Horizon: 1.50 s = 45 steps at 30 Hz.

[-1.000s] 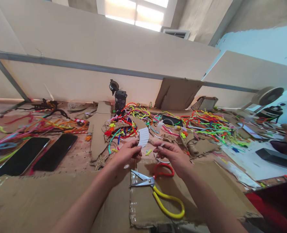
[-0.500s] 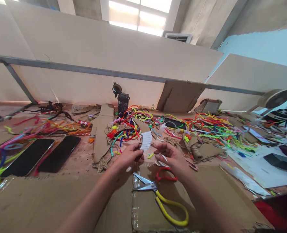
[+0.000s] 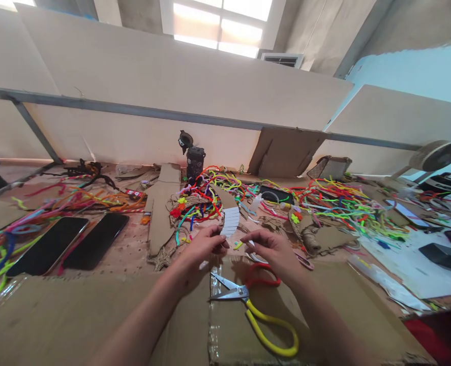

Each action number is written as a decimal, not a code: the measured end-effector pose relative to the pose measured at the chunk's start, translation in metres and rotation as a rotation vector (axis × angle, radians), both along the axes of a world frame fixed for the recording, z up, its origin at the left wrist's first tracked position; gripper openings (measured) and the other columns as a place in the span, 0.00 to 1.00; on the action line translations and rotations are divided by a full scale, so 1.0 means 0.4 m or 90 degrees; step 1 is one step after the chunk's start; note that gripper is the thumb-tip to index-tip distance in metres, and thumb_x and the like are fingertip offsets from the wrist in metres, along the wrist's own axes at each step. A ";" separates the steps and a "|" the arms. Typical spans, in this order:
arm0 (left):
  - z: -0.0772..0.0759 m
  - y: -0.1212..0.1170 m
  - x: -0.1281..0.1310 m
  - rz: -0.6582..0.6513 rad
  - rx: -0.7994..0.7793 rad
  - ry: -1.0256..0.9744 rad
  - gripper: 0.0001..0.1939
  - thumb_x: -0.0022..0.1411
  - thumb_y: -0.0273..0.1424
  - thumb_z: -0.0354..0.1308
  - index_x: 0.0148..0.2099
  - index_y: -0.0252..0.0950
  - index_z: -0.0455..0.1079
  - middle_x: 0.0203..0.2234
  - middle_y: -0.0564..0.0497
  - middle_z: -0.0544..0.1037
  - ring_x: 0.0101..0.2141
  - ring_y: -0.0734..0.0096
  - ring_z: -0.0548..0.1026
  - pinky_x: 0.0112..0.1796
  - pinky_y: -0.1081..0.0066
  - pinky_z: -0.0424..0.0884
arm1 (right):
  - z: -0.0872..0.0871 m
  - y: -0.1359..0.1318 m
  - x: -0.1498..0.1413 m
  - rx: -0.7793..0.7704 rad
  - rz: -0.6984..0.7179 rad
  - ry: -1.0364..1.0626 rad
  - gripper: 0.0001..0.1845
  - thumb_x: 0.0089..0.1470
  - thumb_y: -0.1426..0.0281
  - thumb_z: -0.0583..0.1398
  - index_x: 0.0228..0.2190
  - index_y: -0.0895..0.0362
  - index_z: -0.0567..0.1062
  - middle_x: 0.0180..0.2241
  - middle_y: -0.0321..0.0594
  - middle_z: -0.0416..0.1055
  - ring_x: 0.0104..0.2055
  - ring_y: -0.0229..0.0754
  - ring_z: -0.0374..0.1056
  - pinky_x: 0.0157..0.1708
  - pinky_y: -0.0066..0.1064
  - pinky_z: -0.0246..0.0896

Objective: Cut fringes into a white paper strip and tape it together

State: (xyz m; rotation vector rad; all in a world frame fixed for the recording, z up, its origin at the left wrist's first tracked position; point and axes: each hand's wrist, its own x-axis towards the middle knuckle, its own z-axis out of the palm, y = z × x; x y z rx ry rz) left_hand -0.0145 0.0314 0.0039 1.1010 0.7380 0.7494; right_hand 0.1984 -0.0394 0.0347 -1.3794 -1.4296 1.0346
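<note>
My left hand (image 3: 211, 243) is closed, pinching the lower end of a curved piece (image 3: 231, 222) covered in narrow white strips. To its right, my right hand (image 3: 269, 245) has thumb and fingertips drawn together around a small white bit, too small to name. Just under those fingers shows part of a white ring (image 3: 256, 258), like a roll of tape, mostly hidden by the hand. Scissors (image 3: 241, 293) with one red and one yellow handle lie with blades parted on the cardboard (image 3: 179, 325) below my hands.
Two dark phones (image 3: 95, 241) lie at left. Beyond my hands spreads a heap of colourful pipe cleaners (image 3: 335, 203). A twine-covered star (image 3: 162, 258), a cardboard strip (image 3: 163, 208) and a black canister (image 3: 195, 163) stand or lie nearby. A fan (image 3: 437, 156) is at far right.
My right hand's fingers have drawn closer together, and the white ring shows less, lower beneath them. My left hand keeps its hold on the curved strip-covered piece. The view has shifted slightly.
</note>
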 end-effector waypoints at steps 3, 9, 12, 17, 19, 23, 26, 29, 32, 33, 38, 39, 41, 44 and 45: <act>0.014 -0.004 0.001 -0.002 -0.014 0.030 0.09 0.51 0.32 0.65 0.34 0.37 0.69 0.27 0.51 0.75 0.25 0.73 0.70 0.27 0.75 0.62 | 0.018 0.003 -0.002 0.003 -0.014 0.008 0.13 0.48 0.58 0.69 0.33 0.54 0.84 0.29 0.38 0.77 0.26 0.41 0.66 0.28 0.32 0.61; 0.034 -0.044 0.020 0.030 -0.082 0.014 0.15 0.49 0.29 0.62 0.42 0.37 0.71 0.32 0.50 0.77 0.29 0.72 0.73 0.27 0.74 0.62 | 0.033 0.009 -0.002 0.005 0.001 0.056 0.11 0.45 0.59 0.72 0.31 0.52 0.86 0.28 0.38 0.75 0.27 0.40 0.61 0.27 0.31 0.53; 0.030 -0.074 0.038 0.022 -0.138 -0.019 0.21 0.52 0.29 0.63 0.50 0.38 0.71 0.35 0.51 0.76 0.29 0.74 0.72 0.28 0.75 0.61 | 0.031 0.009 -0.004 0.005 0.042 0.085 0.12 0.44 0.58 0.74 0.30 0.51 0.87 0.32 0.40 0.77 0.32 0.43 0.65 0.31 0.33 0.56; 0.024 -0.093 0.054 0.005 -0.104 -0.047 0.24 0.53 0.31 0.69 0.53 0.38 0.71 0.38 0.51 0.75 0.28 0.76 0.67 0.29 0.75 0.58 | 0.028 0.010 -0.015 -0.074 0.077 0.146 0.17 0.42 0.55 0.77 0.31 0.53 0.87 0.33 0.40 0.79 0.35 0.45 0.70 0.37 0.34 0.62; 0.023 -0.091 0.056 0.010 -0.074 -0.060 0.24 0.53 0.31 0.70 0.53 0.36 0.71 0.40 0.50 0.75 0.29 0.76 0.66 0.30 0.75 0.59 | 0.026 0.012 -0.019 -0.093 0.074 0.174 0.18 0.41 0.56 0.78 0.33 0.53 0.86 0.33 0.39 0.80 0.37 0.46 0.72 0.39 0.36 0.64; 0.022 -0.090 0.057 -0.004 -0.048 -0.068 0.23 0.54 0.34 0.72 0.51 0.36 0.72 0.39 0.50 0.75 0.31 0.74 0.67 0.33 0.74 0.61 | 0.024 0.018 -0.021 -0.092 0.064 0.187 0.20 0.41 0.57 0.78 0.35 0.53 0.85 0.33 0.39 0.80 0.34 0.44 0.72 0.37 0.35 0.64; 0.018 -0.094 0.058 -0.016 -0.055 -0.076 0.24 0.53 0.35 0.73 0.51 0.37 0.73 0.39 0.49 0.76 0.32 0.72 0.69 0.33 0.73 0.61 | 0.022 0.023 -0.021 -0.084 0.077 0.197 0.19 0.42 0.58 0.78 0.33 0.54 0.85 0.32 0.38 0.79 0.33 0.42 0.71 0.36 0.33 0.64; 0.007 -0.086 0.061 -0.011 -0.050 -0.096 0.26 0.51 0.33 0.74 0.51 0.37 0.73 0.41 0.48 0.78 0.35 0.69 0.71 0.34 0.73 0.63 | 0.016 0.029 -0.020 -0.075 0.070 0.197 0.19 0.41 0.57 0.78 0.32 0.54 0.84 0.30 0.37 0.78 0.31 0.41 0.69 0.32 0.32 0.61; -0.009 -0.064 0.068 -0.002 -0.015 -0.089 0.26 0.46 0.31 0.75 0.48 0.34 0.74 0.39 0.47 0.79 0.37 0.66 0.73 0.37 0.71 0.65 | 0.005 0.034 -0.018 -0.068 0.058 0.207 0.19 0.41 0.58 0.78 0.33 0.53 0.84 0.32 0.37 0.79 0.31 0.41 0.69 0.32 0.31 0.61; -0.014 -0.057 0.070 0.004 -0.007 -0.086 0.26 0.44 0.31 0.76 0.47 0.34 0.74 0.39 0.46 0.79 0.37 0.65 0.73 0.38 0.71 0.66 | 0.000 0.036 -0.016 -0.061 0.052 0.214 0.19 0.41 0.59 0.79 0.34 0.53 0.84 0.33 0.37 0.79 0.33 0.42 0.71 0.34 0.32 0.63; -0.025 -0.048 0.081 0.054 -0.004 -0.084 0.26 0.45 0.30 0.74 0.47 0.34 0.73 0.40 0.45 0.80 0.37 0.63 0.75 0.39 0.68 0.69 | -0.025 0.037 -0.005 -0.044 -0.021 0.244 0.27 0.39 0.60 0.79 0.41 0.53 0.81 0.37 0.40 0.79 0.40 0.47 0.73 0.39 0.35 0.67; -0.023 -0.051 0.082 0.063 -0.001 -0.082 0.25 0.46 0.30 0.74 0.47 0.34 0.73 0.40 0.45 0.80 0.37 0.63 0.76 0.39 0.68 0.70 | -0.030 0.036 -0.004 -0.047 -0.047 0.247 0.30 0.38 0.60 0.79 0.42 0.53 0.79 0.37 0.40 0.78 0.39 0.47 0.74 0.37 0.35 0.67; -0.014 -0.056 0.083 0.075 0.006 -0.078 0.23 0.46 0.28 0.73 0.46 0.35 0.73 0.38 0.45 0.80 0.37 0.63 0.76 0.38 0.68 0.71 | -0.042 0.033 -0.005 -0.051 -0.108 0.261 0.36 0.35 0.59 0.80 0.45 0.53 0.76 0.38 0.39 0.77 0.35 0.46 0.74 0.34 0.34 0.67; 0.001 -0.059 0.083 0.081 0.016 -0.068 0.21 0.46 0.26 0.71 0.44 0.35 0.72 0.34 0.48 0.79 0.35 0.63 0.76 0.36 0.68 0.71 | -0.059 0.030 -0.013 -0.042 -0.188 0.286 0.40 0.33 0.56 0.80 0.47 0.51 0.73 0.41 0.40 0.77 0.32 0.44 0.75 0.31 0.33 0.66; 0.005 -0.059 0.083 0.080 0.018 -0.064 0.21 0.46 0.26 0.71 0.43 0.35 0.71 0.33 0.48 0.79 0.34 0.64 0.76 0.36 0.68 0.72 | -0.063 0.029 -0.018 -0.043 -0.199 0.283 0.39 0.34 0.55 0.80 0.45 0.52 0.74 0.40 0.40 0.77 0.31 0.44 0.74 0.30 0.33 0.66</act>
